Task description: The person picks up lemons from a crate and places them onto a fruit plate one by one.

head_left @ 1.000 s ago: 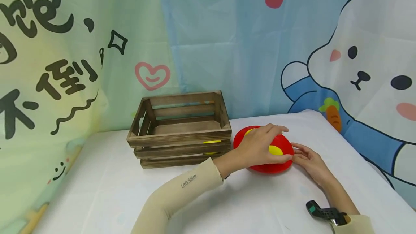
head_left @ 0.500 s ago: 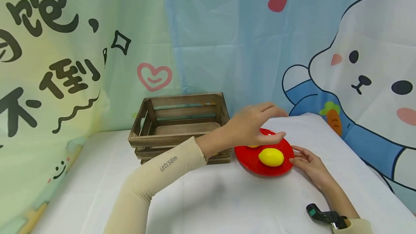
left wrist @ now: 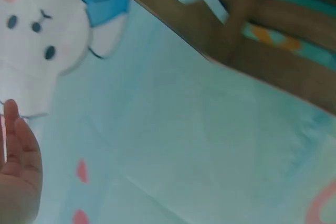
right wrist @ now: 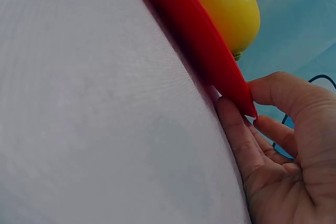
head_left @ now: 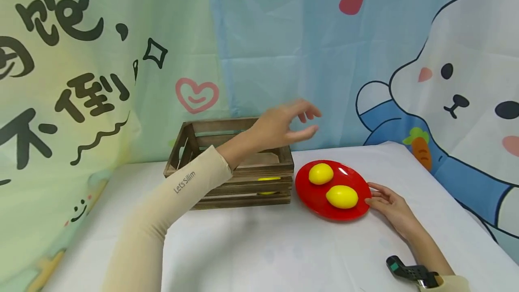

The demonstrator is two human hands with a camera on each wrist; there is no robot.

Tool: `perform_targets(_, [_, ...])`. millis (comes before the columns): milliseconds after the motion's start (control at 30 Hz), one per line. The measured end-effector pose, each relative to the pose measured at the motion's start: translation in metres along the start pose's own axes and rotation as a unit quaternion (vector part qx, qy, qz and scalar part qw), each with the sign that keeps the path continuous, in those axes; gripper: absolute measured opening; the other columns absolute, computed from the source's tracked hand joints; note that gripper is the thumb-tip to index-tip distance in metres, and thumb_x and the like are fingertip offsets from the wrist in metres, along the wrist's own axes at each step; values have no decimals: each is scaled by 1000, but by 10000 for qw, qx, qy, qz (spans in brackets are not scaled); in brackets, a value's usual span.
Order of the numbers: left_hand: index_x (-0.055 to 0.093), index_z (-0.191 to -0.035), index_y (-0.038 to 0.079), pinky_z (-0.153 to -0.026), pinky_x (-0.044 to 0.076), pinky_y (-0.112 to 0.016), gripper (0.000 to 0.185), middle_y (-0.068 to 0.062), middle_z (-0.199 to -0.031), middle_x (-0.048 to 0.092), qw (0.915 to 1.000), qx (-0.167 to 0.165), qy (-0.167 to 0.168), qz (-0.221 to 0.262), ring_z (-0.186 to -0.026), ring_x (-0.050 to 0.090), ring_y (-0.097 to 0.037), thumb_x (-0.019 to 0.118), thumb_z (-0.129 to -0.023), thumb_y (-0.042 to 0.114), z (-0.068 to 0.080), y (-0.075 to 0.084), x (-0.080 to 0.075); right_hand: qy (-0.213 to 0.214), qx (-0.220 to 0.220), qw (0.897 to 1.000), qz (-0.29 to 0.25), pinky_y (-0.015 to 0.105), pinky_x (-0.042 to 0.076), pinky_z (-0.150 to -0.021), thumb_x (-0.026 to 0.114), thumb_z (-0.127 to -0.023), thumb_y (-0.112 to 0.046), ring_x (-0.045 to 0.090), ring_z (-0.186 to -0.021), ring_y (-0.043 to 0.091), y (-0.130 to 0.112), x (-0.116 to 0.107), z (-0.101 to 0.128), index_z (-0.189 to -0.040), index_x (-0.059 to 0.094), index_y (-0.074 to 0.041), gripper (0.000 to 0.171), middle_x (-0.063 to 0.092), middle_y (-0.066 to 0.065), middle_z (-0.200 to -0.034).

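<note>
A red plate (head_left: 352,178) lies on the white table and carries two yellow lemons, one at the back (head_left: 321,173) and one in front (head_left: 342,196). My left hand (head_left: 305,123) is raised in the air above the right end of a wooden crate (head_left: 227,187), fingers loosely spread and holding nothing. My right hand (head_left: 379,198) rests on the table with its fingertips touching the plate's right rim. The right wrist view shows the plate rim (right wrist: 198,39) edge-on, a lemon (right wrist: 226,3) behind it and my fingers (right wrist: 239,140) against the rim. The left wrist view catches only the edge of my left hand (left wrist: 16,179) and the crate's slats (left wrist: 247,30).
Something yellow (head_left: 267,178) shows through the crate's front slats. A printed curtain (head_left: 284,35) hangs close behind the table. A black wrist strap (head_left: 409,271) sits on my right forearm. White tabletop (head_left: 263,247) stretches in front of the crate and plate.
My left hand has lifted off the plate and moved up and left, over the crate's right end, uncovering two lemons on the plate. The right hand has stayed at the rim.
</note>
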State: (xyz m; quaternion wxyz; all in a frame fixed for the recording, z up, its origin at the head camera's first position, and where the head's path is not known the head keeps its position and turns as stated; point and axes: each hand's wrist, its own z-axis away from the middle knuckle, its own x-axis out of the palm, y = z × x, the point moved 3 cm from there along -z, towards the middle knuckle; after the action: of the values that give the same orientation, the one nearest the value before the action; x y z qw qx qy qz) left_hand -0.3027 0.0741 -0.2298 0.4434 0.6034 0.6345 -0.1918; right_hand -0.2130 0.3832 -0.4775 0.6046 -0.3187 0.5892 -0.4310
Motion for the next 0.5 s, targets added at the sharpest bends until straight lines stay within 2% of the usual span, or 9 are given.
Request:
perform_targets(200, [64,-114,6,-75,48,-26,23,-4,-109,64,9955,-521,491,627,-91,58,-14,61,-95,18,6,-34,-29,-53,12,9999,-99,13,51,-79,62,-96,-34,51,-90,-14,2,6,-2,-151,28,0,73,46,28,-135])
perform_targets(333, [65,-112,4,-72,47,-28,21,-6,-107,64,9911,-720,830,755,-90,59,-16,62,-95,14,9,-54,-42,-48,-24,10000,-52,15,52,-80,63,-96,-35,51,-91,-13,1,7,-3,-151,29,-2,73,47,28,-135])
perform_targets(400, [65,-111,3,-71,47,-28,20,-7,-106,64,9908,-711,873,755,-89,59,-17,62,-95,13,9,-62,-46,-23,-42,10000,-26,15,52,-79,63,-96,-36,52,-91,-13,1,4,-3,-151,29,-1,73,47,28,-134])
perform_targets(500, [65,-111,2,-71,46,-30,19,-8,-107,64,9916,-710,761,767,-90,58,-18,61,-95,12,8,-75,-48,13,-65,10000,28,15,52,-78,62,-96,-35,52,-90,-14,1,-1,0,-151,29,0,73,47,28,-134])
